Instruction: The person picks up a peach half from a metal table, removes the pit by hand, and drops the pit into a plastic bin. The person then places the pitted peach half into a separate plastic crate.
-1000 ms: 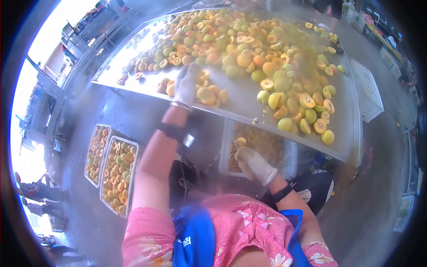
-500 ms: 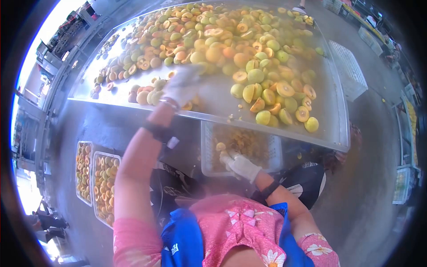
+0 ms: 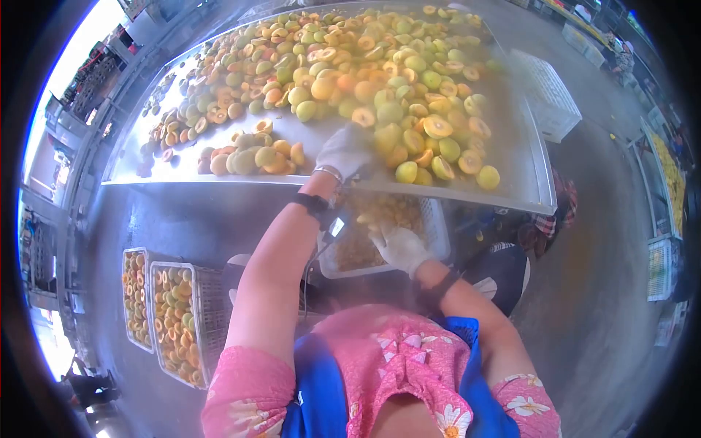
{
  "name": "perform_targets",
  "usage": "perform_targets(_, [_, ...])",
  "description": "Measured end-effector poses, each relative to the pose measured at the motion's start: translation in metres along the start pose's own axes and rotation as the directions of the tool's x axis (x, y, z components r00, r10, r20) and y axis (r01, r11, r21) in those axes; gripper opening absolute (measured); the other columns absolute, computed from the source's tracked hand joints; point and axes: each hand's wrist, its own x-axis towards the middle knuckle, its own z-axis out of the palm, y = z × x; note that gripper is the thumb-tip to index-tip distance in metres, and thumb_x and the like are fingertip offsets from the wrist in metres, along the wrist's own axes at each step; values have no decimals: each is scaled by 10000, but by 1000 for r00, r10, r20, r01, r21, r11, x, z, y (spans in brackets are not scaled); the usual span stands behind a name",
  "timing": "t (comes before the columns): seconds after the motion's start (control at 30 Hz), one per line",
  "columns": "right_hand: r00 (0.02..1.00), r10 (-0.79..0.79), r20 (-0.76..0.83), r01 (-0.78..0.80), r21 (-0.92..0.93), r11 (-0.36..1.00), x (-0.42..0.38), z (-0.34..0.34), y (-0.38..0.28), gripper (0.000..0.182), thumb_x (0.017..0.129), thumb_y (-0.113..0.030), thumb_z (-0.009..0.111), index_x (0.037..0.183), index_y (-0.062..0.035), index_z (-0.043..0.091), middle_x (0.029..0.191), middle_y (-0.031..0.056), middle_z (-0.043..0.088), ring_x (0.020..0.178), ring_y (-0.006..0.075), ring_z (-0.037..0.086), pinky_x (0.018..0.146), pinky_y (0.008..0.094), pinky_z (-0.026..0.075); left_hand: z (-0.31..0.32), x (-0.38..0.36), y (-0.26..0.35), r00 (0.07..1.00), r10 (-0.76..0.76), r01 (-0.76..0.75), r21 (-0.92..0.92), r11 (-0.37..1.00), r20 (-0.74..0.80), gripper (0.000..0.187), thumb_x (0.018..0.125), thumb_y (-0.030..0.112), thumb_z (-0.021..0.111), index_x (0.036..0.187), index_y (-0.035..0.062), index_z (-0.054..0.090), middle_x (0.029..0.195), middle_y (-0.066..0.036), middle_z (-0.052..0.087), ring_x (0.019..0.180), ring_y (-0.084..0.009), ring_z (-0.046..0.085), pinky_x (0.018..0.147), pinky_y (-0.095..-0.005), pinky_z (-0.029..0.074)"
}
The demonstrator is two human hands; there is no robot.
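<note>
Yellow, green and orange apricot-like fruit (image 3: 321,55), many cut into halves, covers much of a metal table (image 3: 274,124). My left hand (image 3: 347,152), in a white glove, is over the table's near edge beside the right-hand heap; blur hides its fingertips. Left of it lies a small group of fruit pieces (image 3: 252,157). My right hand (image 3: 401,250), also gloved, is lower, over a white plastic crate (image 3: 438,230) holding yellowish-brown scraps (image 3: 358,244). Its fingers are bent together, and what they hold is not clear.
Two crates of halved fruit (image 3: 175,321) stand on the floor at left. A white crate (image 3: 548,95) is beyond the table's right edge. A checked cloth (image 3: 558,204) shows under the right corner. Racks with yellow contents (image 3: 666,175) line the far right.
My left hand has moved right along the table, from the small group of pieces to the larger heap. My right hand stays over the crate. The whole view has shifted slightly.
</note>
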Motion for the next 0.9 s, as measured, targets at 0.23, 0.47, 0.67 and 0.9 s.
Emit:
perform_targets(0.23, [988, -125, 95, 127, -12, 992, -24, 11, 13, 451, 991, -401, 443, 1115, 7, 588, 1052, 279, 661, 974, 433, 645, 862, 479, 500, 30, -45, -47, 996, -34, -86, -952, -295, -80, 368, 901, 209, 522, 1233, 51, 543, 1140, -152, 626, 1045, -315, 637, 856, -474, 570])
perform_targets(0.47, [958, 56, -282, 94, 490, 867, -28, -45, -72, 386, 1005, -403, 515, 1097, -36, 590, 757, 164, 642, 723, 313, 654, 648, 404, 498, 62, -87, -48, 959, -134, -277, -919, -280, -248, 384, 1014, 368, 445, 1159, 28, 552, 1108, -172, 616, 1022, -322, 628, 885, -513, 560])
perform_targets(0.67, [975, 140, -170, -6, 614, 789, -19, -64, -107, 454, 1015, -351, 527, 1265, 22, 596, 1169, 189, 670, 1092, 254, 613, 960, 337, 448, 55, -120, -39, 995, -32, -100, -884, -457, -96, 322, 990, 310, 507, 1162, 44, 567, 1075, -142, 637, 974, -304, 626, 890, -450, 537])
perform_targets(0.9, [950, 116, -291, 106, 647, 755, -16, -48, -116, 452, 1023, -443, 478, 1102, -25, 632, 662, 44, 598, 564, 142, 547, 530, 319, 449, 62, -129, -42, 937, -90, -336, -941, 30, -338, 310, 988, 300, 523, 1161, 48, 576, 1072, -146, 638, 969, -307, 624, 900, -450, 532])
